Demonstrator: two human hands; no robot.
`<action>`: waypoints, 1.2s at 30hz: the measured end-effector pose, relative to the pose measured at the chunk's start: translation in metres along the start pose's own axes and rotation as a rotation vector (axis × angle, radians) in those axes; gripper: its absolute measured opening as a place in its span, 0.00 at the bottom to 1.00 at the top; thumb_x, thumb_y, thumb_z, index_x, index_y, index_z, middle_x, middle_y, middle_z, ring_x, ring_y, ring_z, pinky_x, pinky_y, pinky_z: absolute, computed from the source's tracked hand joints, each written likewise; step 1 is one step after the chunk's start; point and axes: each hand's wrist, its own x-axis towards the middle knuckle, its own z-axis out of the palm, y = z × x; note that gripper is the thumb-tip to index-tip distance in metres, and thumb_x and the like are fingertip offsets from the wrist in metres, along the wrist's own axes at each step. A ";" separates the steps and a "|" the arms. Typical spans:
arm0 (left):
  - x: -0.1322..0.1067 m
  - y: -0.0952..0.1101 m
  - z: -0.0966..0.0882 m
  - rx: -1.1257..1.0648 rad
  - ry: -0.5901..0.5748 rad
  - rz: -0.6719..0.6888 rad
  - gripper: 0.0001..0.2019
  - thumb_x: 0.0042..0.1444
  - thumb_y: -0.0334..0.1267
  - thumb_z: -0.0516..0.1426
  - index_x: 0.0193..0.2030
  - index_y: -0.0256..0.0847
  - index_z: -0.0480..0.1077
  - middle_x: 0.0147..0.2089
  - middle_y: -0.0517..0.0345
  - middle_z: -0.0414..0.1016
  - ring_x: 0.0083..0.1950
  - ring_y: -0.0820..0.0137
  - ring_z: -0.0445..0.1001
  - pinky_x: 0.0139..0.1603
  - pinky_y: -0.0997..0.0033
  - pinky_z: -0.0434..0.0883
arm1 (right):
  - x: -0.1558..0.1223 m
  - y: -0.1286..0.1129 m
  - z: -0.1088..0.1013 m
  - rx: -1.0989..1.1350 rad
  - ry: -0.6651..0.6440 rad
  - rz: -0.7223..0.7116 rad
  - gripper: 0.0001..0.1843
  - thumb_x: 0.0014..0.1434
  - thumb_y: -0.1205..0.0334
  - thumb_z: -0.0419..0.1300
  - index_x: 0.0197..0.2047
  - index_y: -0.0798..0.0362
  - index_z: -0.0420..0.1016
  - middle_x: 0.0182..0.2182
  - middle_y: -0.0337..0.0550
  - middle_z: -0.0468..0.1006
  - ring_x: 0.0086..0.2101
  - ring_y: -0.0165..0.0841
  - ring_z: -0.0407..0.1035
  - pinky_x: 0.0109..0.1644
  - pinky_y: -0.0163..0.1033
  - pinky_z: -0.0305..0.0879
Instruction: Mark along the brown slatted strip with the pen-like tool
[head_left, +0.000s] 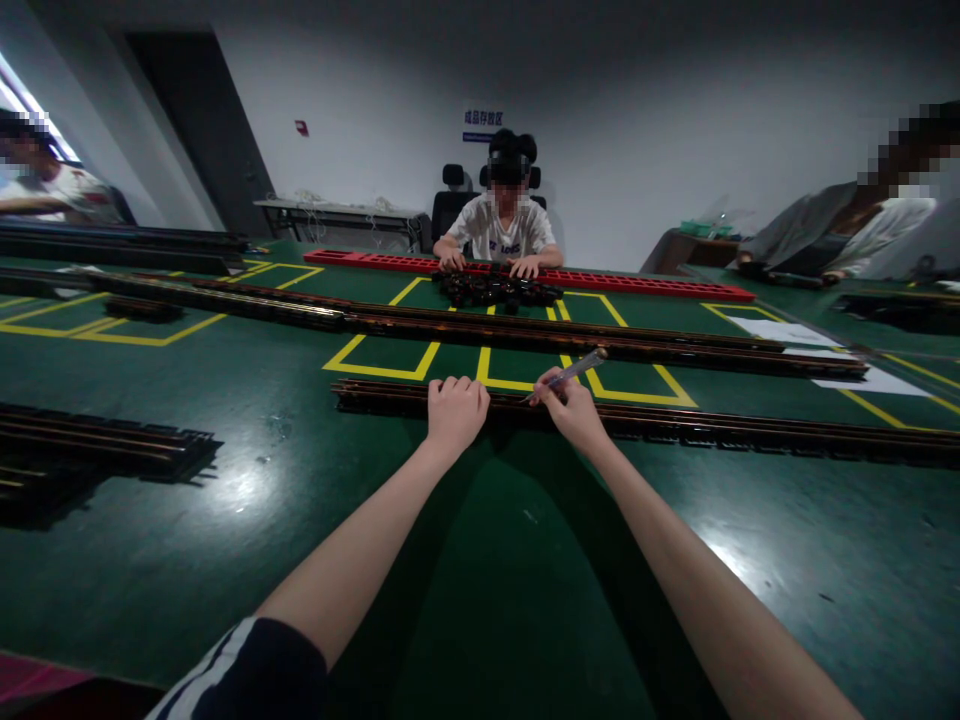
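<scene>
A long dark rail strip [712, 425] with coppery lines lies crosswise on the green table in front of me. My left hand [456, 412] is closed over it near its left end, knuckles up, with the fingertips hidden on the far side. In my right hand [574, 410] is a slim clear pen [577, 367], pinched between thumb and fingers. Its back end points up and to the right. The pen's lower tip reaches the strip between my two hands; whether it touches cannot be made out.
Beyond lies another long row of dark strips [465, 328], over yellow tape outlines [375, 374]. More strips [97, 445] rest at left. A person [502, 225] sits opposite, hands by black parts [495, 290] and a red slotted rail [645, 285]. White papers [874, 382] lie right; people sit at both sides.
</scene>
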 end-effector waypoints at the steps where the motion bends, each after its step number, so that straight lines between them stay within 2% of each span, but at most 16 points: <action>1: 0.000 0.000 0.000 -0.001 -0.003 -0.002 0.23 0.66 0.38 0.40 0.38 0.36 0.76 0.40 0.47 0.80 0.41 0.62 0.75 0.48 0.56 0.64 | 0.000 0.000 0.000 0.008 -0.003 0.006 0.13 0.59 0.49 0.54 0.30 0.50 0.65 0.25 0.42 0.77 0.29 0.37 0.72 0.36 0.42 0.66; 9: 0.000 -0.001 0.001 -0.023 0.008 0.004 0.24 0.66 0.39 0.39 0.38 0.37 0.76 0.39 0.47 0.80 0.41 0.61 0.74 0.48 0.55 0.65 | 0.001 0.004 0.000 0.118 -0.006 0.045 0.17 0.58 0.43 0.55 0.31 0.49 0.66 0.26 0.41 0.78 0.32 0.38 0.73 0.43 0.46 0.68; 14: -0.001 -0.001 0.000 -0.027 0.001 0.003 0.23 0.66 0.39 0.40 0.38 0.37 0.76 0.40 0.47 0.80 0.41 0.61 0.75 0.48 0.55 0.65 | 0.001 0.004 -0.003 0.178 0.045 0.077 0.19 0.56 0.40 0.57 0.30 0.48 0.65 0.23 0.40 0.76 0.30 0.39 0.73 0.42 0.48 0.69; 22: 0.000 -0.001 -0.001 -0.015 -0.017 -0.002 0.23 0.66 0.39 0.40 0.39 0.37 0.76 0.41 0.47 0.80 0.43 0.61 0.75 0.49 0.56 0.64 | -0.001 0.003 -0.005 0.137 0.096 0.055 0.21 0.56 0.39 0.55 0.29 0.49 0.66 0.22 0.41 0.75 0.28 0.37 0.71 0.40 0.46 0.68; 27: 0.000 0.000 0.000 0.013 0.005 0.005 0.23 0.66 0.38 0.40 0.39 0.36 0.76 0.40 0.47 0.79 0.42 0.61 0.74 0.48 0.57 0.63 | -0.001 0.002 -0.005 0.109 0.094 0.054 0.20 0.55 0.39 0.56 0.29 0.49 0.66 0.21 0.41 0.73 0.27 0.38 0.71 0.38 0.46 0.68; 36: 0.000 -0.001 0.000 -0.011 -0.003 -0.001 0.23 0.66 0.39 0.40 0.39 0.38 0.76 0.40 0.47 0.80 0.42 0.61 0.74 0.50 0.55 0.63 | -0.002 0.002 -0.006 0.109 0.058 0.048 0.20 0.56 0.39 0.55 0.29 0.48 0.66 0.23 0.41 0.74 0.29 0.39 0.72 0.39 0.48 0.69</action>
